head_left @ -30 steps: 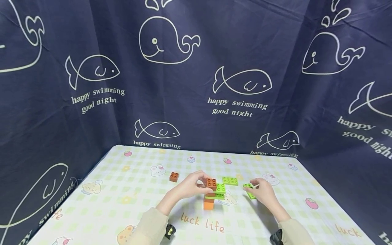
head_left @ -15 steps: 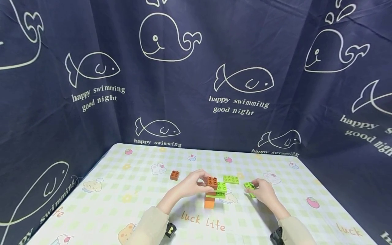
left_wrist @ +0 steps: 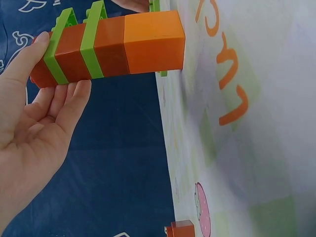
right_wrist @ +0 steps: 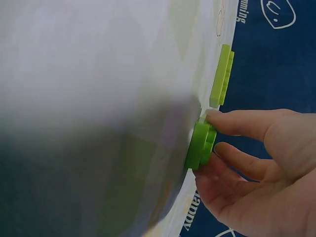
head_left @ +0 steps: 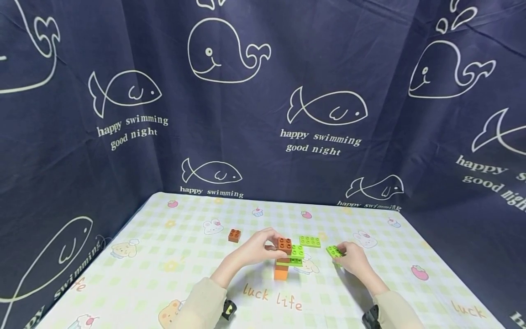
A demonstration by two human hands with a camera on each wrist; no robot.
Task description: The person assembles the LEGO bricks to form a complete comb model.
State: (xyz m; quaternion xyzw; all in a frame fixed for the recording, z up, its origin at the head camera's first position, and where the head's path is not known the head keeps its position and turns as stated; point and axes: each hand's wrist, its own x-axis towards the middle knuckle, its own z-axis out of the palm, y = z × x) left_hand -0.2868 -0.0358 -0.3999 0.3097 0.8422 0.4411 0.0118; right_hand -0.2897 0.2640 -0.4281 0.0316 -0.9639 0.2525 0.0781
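Brick tower (head_left: 283, 262): standing upright near the middle of the cloth-covered bench (head_left: 135, 274), its long axis running vertically, studs pointing up at the top.
Tower layers: an orange brick (left_wrist: 155, 42) is forming the foot; above it, a lower brown brick (left_wrist: 111, 47), a lower green plate (left_wrist: 88, 47), a middle brown brick (left_wrist: 70, 53), an upper green plate (left_wrist: 52, 57) and a top brown brick (head_left: 285, 245) are following in turn.
Tower overhang: both stacked plates are jutting out on the right, beyond the brown bricks, their long axes lying level.
Left hand (head_left: 259, 246): grasping the tower's upper end from the left, the thumb pressing one side and the fingers lying along the other.
Right hand (head_left: 355, 258): pinching a held green plate (right_wrist: 200, 145) between thumb and fingers, to the right of the tower and well apart from it.
Held plate's direction: its studs are facing up; the fingers are covering much of it, so its long axis is perhaps running away from the person.
Loose green plate (head_left: 310, 241): lying flat beyond the tower, studs up, long axis running left to right.
Loose brown brick (head_left: 234, 235): resting studs up, beyond the left forearm.
Curtain (head_left: 246, 137): hanging behind the bench, navy, showing white whales, fish and lettering.
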